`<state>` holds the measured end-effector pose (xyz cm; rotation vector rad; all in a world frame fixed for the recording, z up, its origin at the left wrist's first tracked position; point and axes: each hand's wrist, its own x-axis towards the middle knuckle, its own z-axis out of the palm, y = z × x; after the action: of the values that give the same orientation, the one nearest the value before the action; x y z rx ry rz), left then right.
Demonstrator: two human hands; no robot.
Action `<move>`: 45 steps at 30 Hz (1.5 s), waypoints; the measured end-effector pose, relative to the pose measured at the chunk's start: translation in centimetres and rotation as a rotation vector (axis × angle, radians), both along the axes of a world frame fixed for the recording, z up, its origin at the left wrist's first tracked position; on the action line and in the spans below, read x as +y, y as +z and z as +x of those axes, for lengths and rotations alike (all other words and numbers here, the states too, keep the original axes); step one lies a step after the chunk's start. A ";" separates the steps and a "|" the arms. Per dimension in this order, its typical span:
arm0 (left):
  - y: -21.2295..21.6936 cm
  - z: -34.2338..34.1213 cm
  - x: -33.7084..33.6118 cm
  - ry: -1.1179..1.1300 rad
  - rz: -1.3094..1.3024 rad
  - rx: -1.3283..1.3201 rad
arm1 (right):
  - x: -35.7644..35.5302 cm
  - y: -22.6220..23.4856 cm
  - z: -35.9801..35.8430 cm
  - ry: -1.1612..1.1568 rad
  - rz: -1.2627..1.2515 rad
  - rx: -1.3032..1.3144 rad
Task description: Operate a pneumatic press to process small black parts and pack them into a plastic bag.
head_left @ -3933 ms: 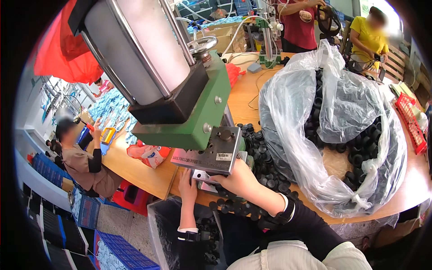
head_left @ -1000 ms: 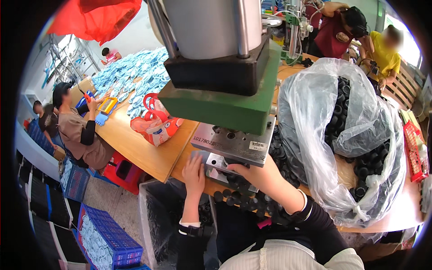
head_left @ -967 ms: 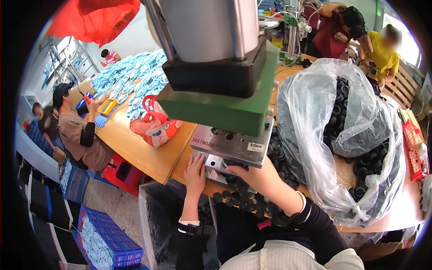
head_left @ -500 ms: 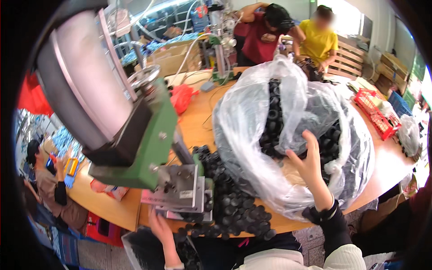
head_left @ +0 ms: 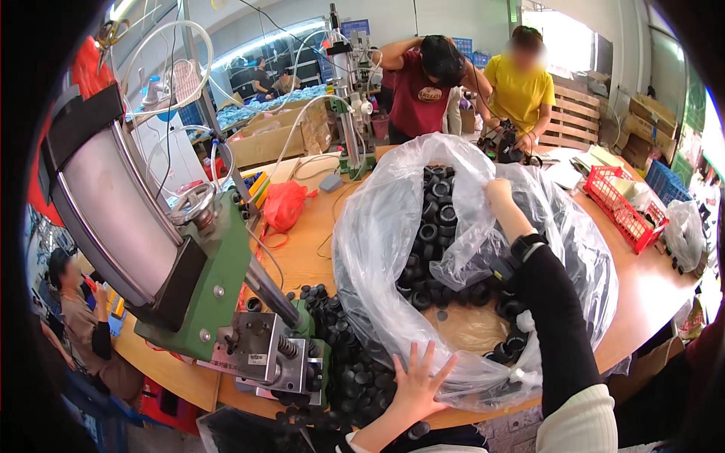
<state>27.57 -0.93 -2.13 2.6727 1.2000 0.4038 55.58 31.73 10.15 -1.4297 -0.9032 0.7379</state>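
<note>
Plastic bag [head_left: 393,226] lies on the tabletop [head_left: 649,279], mouth facing upward. Right hand [head_left: 500,193] pinches its film; left hand [head_left: 417,381], fingers spread, presses its near edge.

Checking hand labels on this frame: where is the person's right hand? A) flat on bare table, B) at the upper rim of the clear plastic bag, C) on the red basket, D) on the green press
B: the right hand reaches up and pinches the clear plastic bag at its upper rim, above the black round parts inside, while the left hand lies spread against the bag's lower edge.
</note>
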 end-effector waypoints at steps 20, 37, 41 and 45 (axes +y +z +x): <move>-3.0 6.9 5.7 0.224 -0.107 0.019 | -24.5 9.6 -0.1 0.978 0.908 -0.094; -1.6 7.7 5.2 0.304 -0.174 0.013 | -29.5 6.0 -7.6 1.040 0.574 -0.613; -2.2 8.5 5.8 0.286 -0.114 -0.108 | -28.5 5.7 -11.9 1.194 0.532 -0.550; -3.4 8.3 6.4 0.290 -0.075 -0.172 | -29.0 5.5 -16.5 1.386 0.495 -0.495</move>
<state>35.85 5.50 -5.54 2.3506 1.5179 0.6046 39.07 2.78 15.69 -0.3561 -2.3321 1.0179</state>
